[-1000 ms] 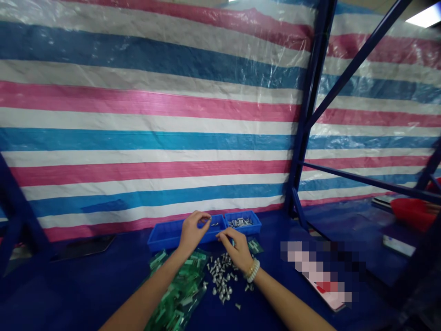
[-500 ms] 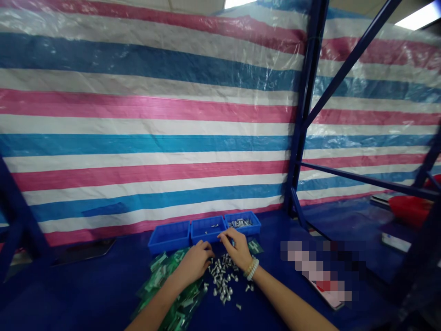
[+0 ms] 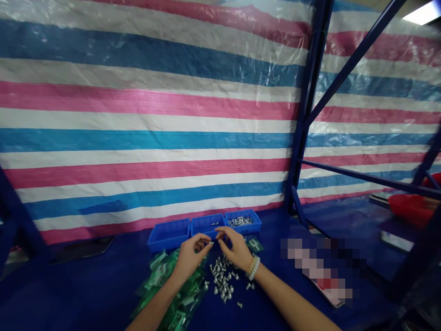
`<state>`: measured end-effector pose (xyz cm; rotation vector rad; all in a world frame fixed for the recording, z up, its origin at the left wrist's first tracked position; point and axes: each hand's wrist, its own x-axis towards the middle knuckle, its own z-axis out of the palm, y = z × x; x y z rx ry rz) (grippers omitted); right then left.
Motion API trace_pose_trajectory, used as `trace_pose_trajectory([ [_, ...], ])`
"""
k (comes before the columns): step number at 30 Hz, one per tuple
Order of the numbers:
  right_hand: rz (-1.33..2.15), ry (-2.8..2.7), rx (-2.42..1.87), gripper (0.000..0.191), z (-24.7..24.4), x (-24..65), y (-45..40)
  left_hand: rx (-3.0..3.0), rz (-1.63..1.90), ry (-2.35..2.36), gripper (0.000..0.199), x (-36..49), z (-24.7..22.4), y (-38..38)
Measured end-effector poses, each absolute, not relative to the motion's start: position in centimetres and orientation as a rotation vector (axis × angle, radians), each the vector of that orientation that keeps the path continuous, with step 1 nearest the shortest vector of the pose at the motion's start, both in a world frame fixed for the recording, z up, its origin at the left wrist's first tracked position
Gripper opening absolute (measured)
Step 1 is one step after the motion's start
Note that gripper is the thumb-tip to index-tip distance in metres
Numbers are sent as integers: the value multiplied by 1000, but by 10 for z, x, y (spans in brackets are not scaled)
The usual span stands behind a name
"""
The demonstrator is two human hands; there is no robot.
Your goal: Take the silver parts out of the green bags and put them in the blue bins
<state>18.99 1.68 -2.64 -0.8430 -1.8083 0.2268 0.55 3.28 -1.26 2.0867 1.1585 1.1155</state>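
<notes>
My left hand (image 3: pixel 193 254) is closed in a pinch on a small silver screw (image 3: pixel 211 242) at its fingertips, just in front of the middle blue bin (image 3: pixel 206 220). Facing it, my right hand (image 3: pixel 237 248) wears bead bracelets at the wrist. Its thumb and forefinger are apart, and I see nothing between them. Below both hands lies a loose pile of silver screws (image 3: pixel 223 280) on the blue table (image 3: pixel 241 319). Many small green plastic bags (image 3: pixel 179 294) with pieces inside are heaped under my left forearm.
The left blue bin (image 3: pixel 168 234) stands beside the middle one; the right blue bin (image 3: pixel 243 221) holds metal parts. A small green bag (image 3: pixel 254 244) lies by my right wrist. A dark flat object (image 3: pixel 82 249) is at left, a blue frame post (image 3: pixel 299 138) at right.
My left hand has lifted from the screw pile with a screw in its fingertips. My right thumb and forefinger have opened, near the middle bin. The view has tilted slightly down.
</notes>
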Motion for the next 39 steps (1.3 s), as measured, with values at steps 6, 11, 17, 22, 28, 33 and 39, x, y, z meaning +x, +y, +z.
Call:
trace_pose_trajectory([
  [6, -66, -1813, -1063, 20, -19, 202, 19, 1870, 1252, 1107, 21, 5, -14, 31],
  [11, -186, -1834, -1369, 13, -8, 217, 16, 1867, 1281, 1095, 19, 6, -16, 29],
  [17, -251, -1399, -2192, 17, -7, 272, 7, 1867, 1286, 1116, 18, 7, -16, 26],
  [22, -104, -1137, -2458, 31, -28, 312, 13, 1894, 1257, 1120, 19, 8, -15, 25],
  [28, -279, -1196, -2303, 22, -27, 308, 16, 1890, 1277, 1128, 20, 8, -15, 25],
  [33, -268, -1562, -1385, 15, -13, 257, 13, 1839, 1265, 1084, 20, 9, -14, 24],
  [39, 284, -1755, -843, 30, -26, 192, -3, 1814, 1232, 987, 22, 11, -12, 20],
])
